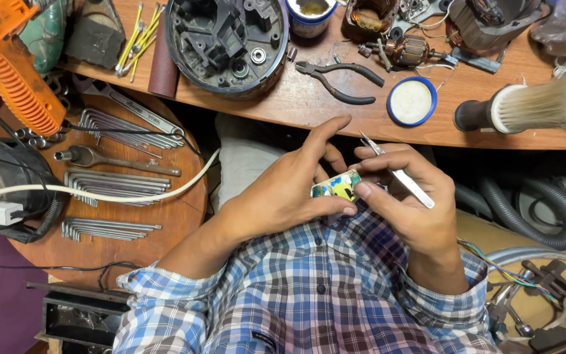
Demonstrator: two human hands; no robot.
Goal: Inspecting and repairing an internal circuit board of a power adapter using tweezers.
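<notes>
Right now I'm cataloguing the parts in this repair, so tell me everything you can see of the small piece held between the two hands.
The small circuit board looks like a flat, roughly rectangular piece with a green face, yellow patches and a pale edge. It is held above the lap, tilted, mostly hidden by fingers. The left hand pinches it from the left with thumb beneath; the right hand presses its thumb on the right end while gripping metal tweezers. Finer parts are too small to tell.
</notes>
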